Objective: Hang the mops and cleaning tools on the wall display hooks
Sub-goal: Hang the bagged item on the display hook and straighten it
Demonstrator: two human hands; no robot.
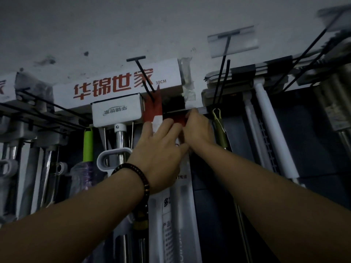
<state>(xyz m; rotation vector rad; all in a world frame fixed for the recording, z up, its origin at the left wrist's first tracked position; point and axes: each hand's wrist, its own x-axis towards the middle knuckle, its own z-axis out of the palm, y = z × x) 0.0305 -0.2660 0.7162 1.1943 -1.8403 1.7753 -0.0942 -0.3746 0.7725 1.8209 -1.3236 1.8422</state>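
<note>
A long packaged cleaning tool (180, 205) in a white and clear sleeve hangs down the middle of the wall display; its red header card (153, 111) sits against a black wire hook (147, 80). My left hand (161, 149), with a bead bracelet on the wrist, grips the package just below the red card. My right hand (197, 128) pinches the card's upper right edge. The hole in the card is hidden by my fingers.
A white boxed mop head (117, 84) with red lettering hangs behind the hook. Mops with steel and green handles (88, 143) hang left. An olive-handled tool (220, 130) and white poles (269, 120) hang right. More black hooks (222, 80) jut out overhead.
</note>
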